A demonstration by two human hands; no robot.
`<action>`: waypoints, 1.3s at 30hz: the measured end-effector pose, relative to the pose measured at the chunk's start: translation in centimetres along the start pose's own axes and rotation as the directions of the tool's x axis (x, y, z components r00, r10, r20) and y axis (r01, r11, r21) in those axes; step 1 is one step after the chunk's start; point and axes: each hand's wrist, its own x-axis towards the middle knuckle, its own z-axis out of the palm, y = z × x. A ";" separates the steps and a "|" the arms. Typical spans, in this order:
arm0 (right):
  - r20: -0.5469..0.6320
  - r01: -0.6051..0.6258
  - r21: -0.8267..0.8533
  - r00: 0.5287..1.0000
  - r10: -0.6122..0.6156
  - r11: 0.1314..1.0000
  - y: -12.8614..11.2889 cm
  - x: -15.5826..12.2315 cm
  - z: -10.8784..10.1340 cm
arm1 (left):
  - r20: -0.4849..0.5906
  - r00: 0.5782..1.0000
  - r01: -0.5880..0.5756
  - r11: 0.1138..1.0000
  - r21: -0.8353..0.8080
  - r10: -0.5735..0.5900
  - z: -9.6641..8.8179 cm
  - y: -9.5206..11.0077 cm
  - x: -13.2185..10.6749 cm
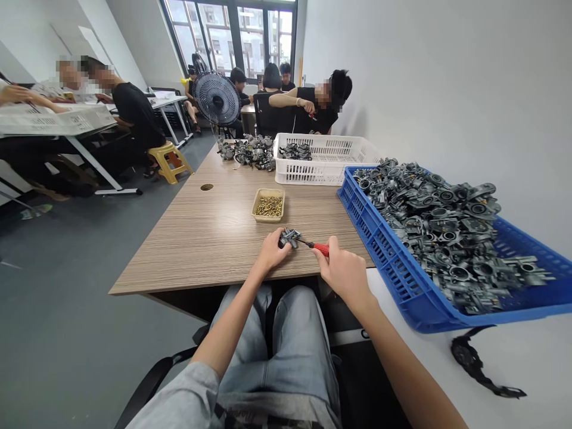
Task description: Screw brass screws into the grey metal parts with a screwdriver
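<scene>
My left hand [271, 250] is closed around a small grey metal carburetor part [289, 237], pressing it down on the wooden table [214, 232] near the front edge. My right hand [342, 271] grips a red-handled screwdriver [318, 246] whose tip reaches into the part. Just beyond sits a small beige tray of brass screws [269, 205].
A blue crate [402, 280] heaped with grey metal parts stands at the right. A white basket [322, 158] and a loose pile of parts [248, 152] lie farther back. Other people sit at the table's far end and at tables on the left. A black fan [217, 98] stands behind.
</scene>
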 end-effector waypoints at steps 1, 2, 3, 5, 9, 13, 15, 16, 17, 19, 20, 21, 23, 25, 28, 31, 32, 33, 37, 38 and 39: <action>0.002 -0.010 0.002 1.000 0.010 1.000 0.0 0.0 0.0 | 0.001 1.000 0.003 1.000 0.000 -0.003 0.0 0.0 0.0; 0.009 -0.018 0.012 1.000 0.018 1.000 0.0 0.0 -0.1 | 0.001 1.000 0.006 1.000 -0.001 -0.006 0.0 0.0 0.0; 0.018 -0.019 0.031 1.000 0.019 0.999 0.2 0.0 -0.1 | 0.002 1.000 0.009 1.000 -0.001 -0.009 0.0 0.0 0.0; 0.035 0.014 0.098 0.999 -0.017 0.995 0.6 0.0 -0.3 | 0.005 1.000 0.011 1.000 -0.005 -0.011 0.0 0.0 0.1; 0.019 0.154 0.254 0.986 -0.164 0.955 1.7 0.1 -0.5 | 0.009 1.000 0.011 1.000 -0.006 -0.011 -0.1 0.0 0.0; 0.021 0.129 0.200 0.991 -0.136 0.971 1.8 0.3 -0.2 | 0.010 1.000 0.022 1.000 0.007 -0.022 -0.1 0.0 0.0; 0.004 0.042 0.111 0.999 -0.042 0.993 1.5 0.4 0.0 | 0.009 1.000 0.026 1.000 0.008 -0.026 0.0 0.0 0.0; -0.010 0.001 0.075 1.000 0.000 0.997 1.3 0.5 0.1 | 0.007 1.000 0.026 1.000 0.006 -0.026 0.0 0.0 0.0; -0.024 -0.029 0.050 0.999 0.030 0.998 1.2 0.5 0.2 | 0.004 1.000 0.025 1.000 0.004 -0.025 0.1 0.0 0.0; -0.032 -0.058 0.031 0.998 0.059 0.998 0.9 0.6 0.3 | -0.004 1.000 0.022 1.000 0.000 -0.022 0.1 0.0 0.0; -0.025 -0.065 0.030 0.998 0.066 0.997 0.8 0.6 0.2 | -0.006 1.000 0.022 1.000 -0.002 -0.022 0.1 0.0 0.0; -0.012 -0.072 0.033 0.997 0.072 0.997 0.8 0.5 0.2 | -0.005 1.000 0.023 1.000 -0.004 -0.023 0.1 0.0 0.0; 0.014 -0.069 0.056 0.998 0.068 0.996 0.9 0.5 0.0 | 0.000 1.000 0.023 1.000 -0.009 -0.023 0.0 0.0 0.0; 0.031 -0.014 0.123 0.999 0.010 0.992 1.3 0.4 -0.2 | 0.003 1.000 0.025 1.000 -0.011 -0.024 0.0 0.0 0.0; 0.021 0.124 0.271 0.991 -0.135 0.954 2.1 0.2 -0.4 | 0.001 1.000 0.029 1.000 -0.004 -0.029 -0.1 0.0 0.1; 0.020 0.197 0.350 0.976 -0.218 0.916 2.5 0.2 -0.5 | 0.006 1.000 0.020 1.000 -0.009 -0.020 0.0 -0.2 0.1; 0.024 0.203 0.351 0.974 -0.225 0.914 2.5 0.2 -0.5 | 0.007 1.000 0.016 1.000 -0.014 -0.016 0.0 -0.2 0.1; 0.027 0.196 0.334 0.976 -0.217 0.922 2.4 0.3 -0.5 | 0.008 1.000 0.014 1.000 -0.019 -0.014 0.0 -0.2 0.1; 0.021 0.084 0.160 0.996 -0.089 0.984 1.2 0.3 -0.2 | 0.005 1.000 0.017 1.000 -0.019 -0.017 0.1 -0.3 0.1; 0.016 0.060 0.121 0.998 -0.062 0.991 0.8 0.3 0.0 | 0.002 1.000 0.018 1.000 -0.019 -0.018 0.1 -0.3 0.1; 0.011 0.043 0.094 0.999 -0.044 0.995 0.5 0.2 0.1 | -0.001 1.000 0.017 1.000 -0.022 -0.017 0.1 -0.2 0.1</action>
